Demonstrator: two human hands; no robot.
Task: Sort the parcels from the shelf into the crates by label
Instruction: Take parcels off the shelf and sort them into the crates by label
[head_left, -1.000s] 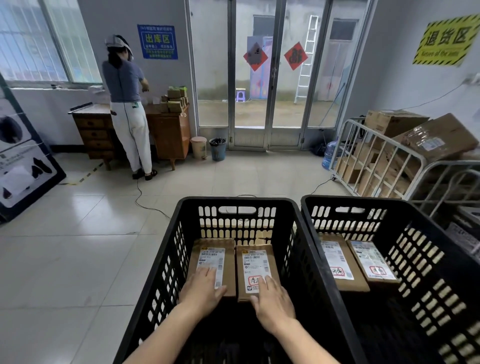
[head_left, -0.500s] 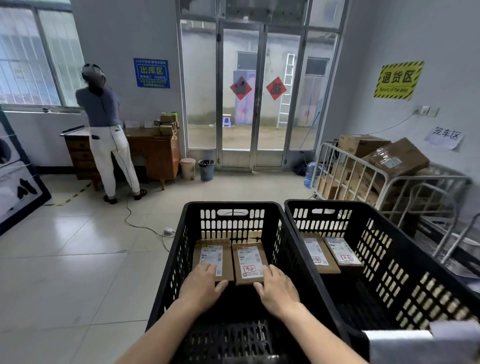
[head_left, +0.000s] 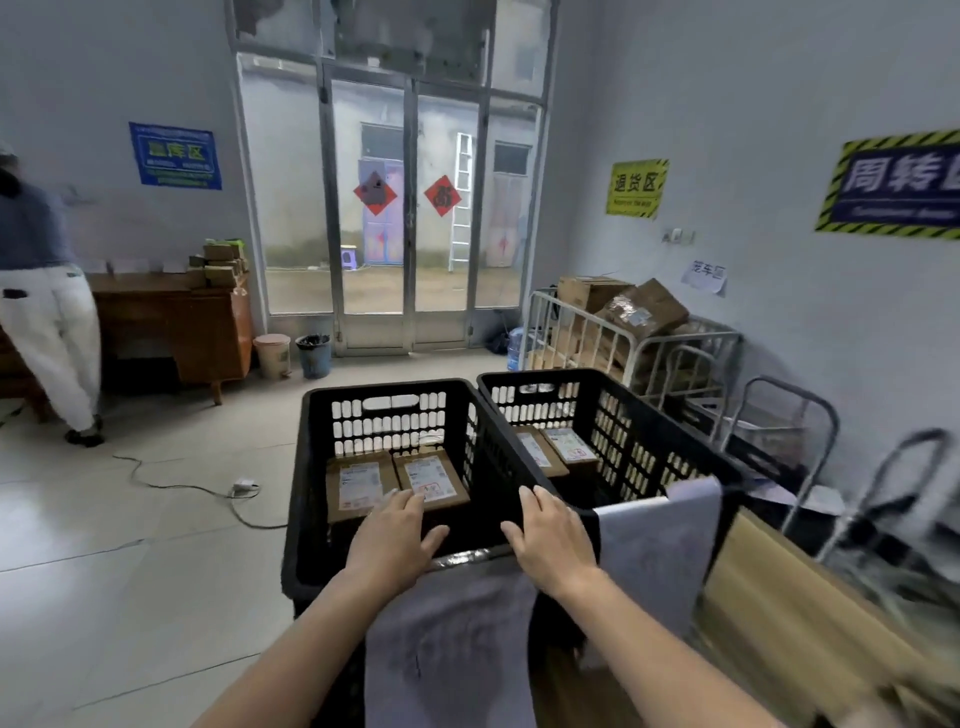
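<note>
— Hands?
— Left hand (head_left: 396, 538) and right hand (head_left: 553, 538) lie flat with fingers spread, empty, over the left crate's (head_left: 306, 499) near rim.
— Parcels?
— Two parcels (head_left: 397, 480) side by side against its far wall; two more (head_left: 556, 449) in the right crate (head_left: 639, 415).

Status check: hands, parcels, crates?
Left hand and right hand empty, over left crate near rim. Two parcels in it, two in right crate.

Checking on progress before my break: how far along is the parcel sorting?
Done: two labelled parcels lie in the left crate and two in the right crate. In hand: nothing; the left hand and right hand are empty above the crates' near rim. Left: unclear, since the shelf is out of view.
</note>
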